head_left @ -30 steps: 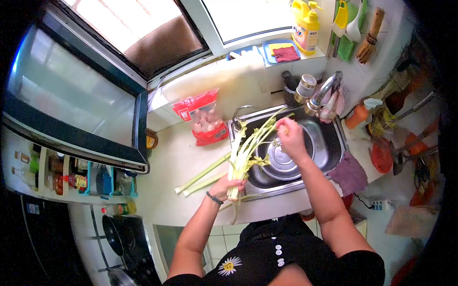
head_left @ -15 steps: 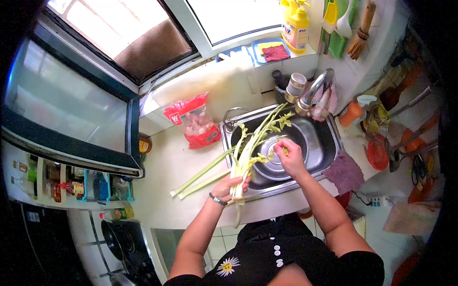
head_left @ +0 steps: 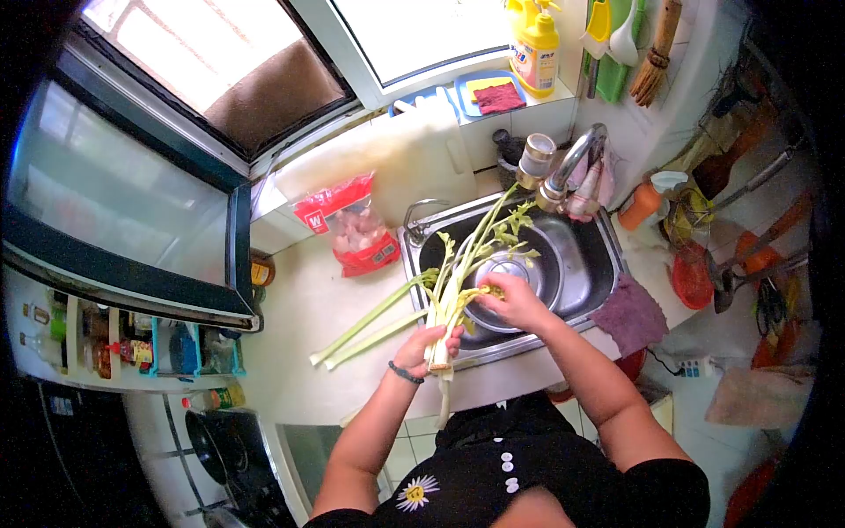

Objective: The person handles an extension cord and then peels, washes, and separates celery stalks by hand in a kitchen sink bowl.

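Observation:
My left hand (head_left: 424,350) is wrapped round the base of a bunch of celery (head_left: 453,299), over the front edge of the sink. The pale stalks point away from me, their leafy tips over the sink (head_left: 588,290). Above the basin my right hand (head_left: 510,301) has its fingers closed on yellow-green celery leaves (head_left: 489,292) at the side of the bunch. Inside the sink sits a round metal basin (head_left: 553,286), partly hidden by the leaves. Two loose celery stalks (head_left: 365,327) lie on the counter left of the bunch.
A red and clear bag of meat (head_left: 356,231) lies on the counter behind the loose stalks. The faucet (head_left: 572,172) arches over the sink's back right corner. A purple cloth (head_left: 630,315) hangs over the right front edge. At left, a window sash (head_left: 132,202) stands open.
My right hand has moved left and slightly down, from above the basin to the leaves beside the bunch. My left hand keeps its hold on the celery base.

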Available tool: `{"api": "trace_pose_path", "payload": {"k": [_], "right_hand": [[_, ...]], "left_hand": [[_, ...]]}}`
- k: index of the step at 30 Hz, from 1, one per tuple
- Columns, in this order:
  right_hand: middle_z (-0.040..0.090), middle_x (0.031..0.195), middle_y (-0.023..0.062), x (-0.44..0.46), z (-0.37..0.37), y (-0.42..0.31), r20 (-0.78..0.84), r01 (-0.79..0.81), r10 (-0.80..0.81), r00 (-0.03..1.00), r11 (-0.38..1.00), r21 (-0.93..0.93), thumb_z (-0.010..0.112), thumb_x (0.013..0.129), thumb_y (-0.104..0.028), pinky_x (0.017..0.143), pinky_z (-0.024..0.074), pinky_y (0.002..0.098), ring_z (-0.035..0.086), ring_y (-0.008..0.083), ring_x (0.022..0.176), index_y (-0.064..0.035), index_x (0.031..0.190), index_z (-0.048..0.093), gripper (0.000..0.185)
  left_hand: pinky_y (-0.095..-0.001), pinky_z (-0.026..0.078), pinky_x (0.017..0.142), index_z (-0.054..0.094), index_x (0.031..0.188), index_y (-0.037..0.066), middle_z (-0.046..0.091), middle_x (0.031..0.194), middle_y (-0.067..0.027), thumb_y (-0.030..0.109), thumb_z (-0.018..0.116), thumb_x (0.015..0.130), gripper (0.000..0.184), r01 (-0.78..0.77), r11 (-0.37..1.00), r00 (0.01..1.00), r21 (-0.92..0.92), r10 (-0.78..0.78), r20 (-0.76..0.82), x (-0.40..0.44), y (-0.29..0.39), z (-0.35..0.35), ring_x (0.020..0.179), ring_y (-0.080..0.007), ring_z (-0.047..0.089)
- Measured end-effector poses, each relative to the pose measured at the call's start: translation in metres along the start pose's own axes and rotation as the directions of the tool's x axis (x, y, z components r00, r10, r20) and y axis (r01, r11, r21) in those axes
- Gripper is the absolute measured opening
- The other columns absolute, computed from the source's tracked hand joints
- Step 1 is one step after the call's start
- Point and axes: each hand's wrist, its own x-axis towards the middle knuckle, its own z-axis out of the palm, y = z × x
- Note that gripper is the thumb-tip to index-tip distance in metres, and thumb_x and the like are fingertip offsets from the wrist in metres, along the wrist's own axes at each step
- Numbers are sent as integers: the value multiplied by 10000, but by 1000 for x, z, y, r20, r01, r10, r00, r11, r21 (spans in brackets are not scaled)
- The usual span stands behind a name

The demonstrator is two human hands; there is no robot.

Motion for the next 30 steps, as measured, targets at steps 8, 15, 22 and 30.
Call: {"api": "trace_pose_path", "payload": {"k": [8, 15, 22, 30], "right_hand": [[633, 911, 7, 5, 23, 3, -220, 81, 20, 975, 895, 438, 570, 801, -35, 724, 459, 303, 587, 134, 840, -8, 1128, 580, 328], [608, 797, 178, 9, -1, -32, -135, -42, 75, 988, 971, 235, 596, 740, -67, 696, 477, 352, 611, 318, 777, 0, 921, 606, 193], [619, 859, 95, 15, -7, -33, -161, 87, -7, 987, 864, 496, 540, 773, -27, 737, 474, 296, 611, 180, 817, -16, 900, 597, 140], [639, 883, 59, 18, -2, -27, 44, -124, 148, 988, 587, 800, 552, 818, -17, 733, 482, 251, 605, 120, 799, 22, 962, 613, 161]], "left_hand": [[-258, 487, 686, 384, 1206, 6, 519, 952, -101, 120, 600, 836, 442, -12, 985, 1000, -172, 12, 0, 2, -3, 1, 738, -116, 507], [-249, 474, 669, 380, 1206, 11, 511, 957, -96, 120, 593, 843, 435, 0, 985, 1000, -173, -1, -6, 6, -4, -6, 736, -105, 495], [-231, 450, 651, 405, 1107, -18, 462, 886, -64, 128, 584, 846, 348, 13, 933, 996, -360, 22, 92, 4, -2, 3, 710, -86, 464], [-211, 428, 628, 422, 1026, -16, 430, 840, -43, 137, 591, 839, 295, 21, 915, 988, -404, 42, 147, 8, -3, 7, 679, -67, 457]]}}
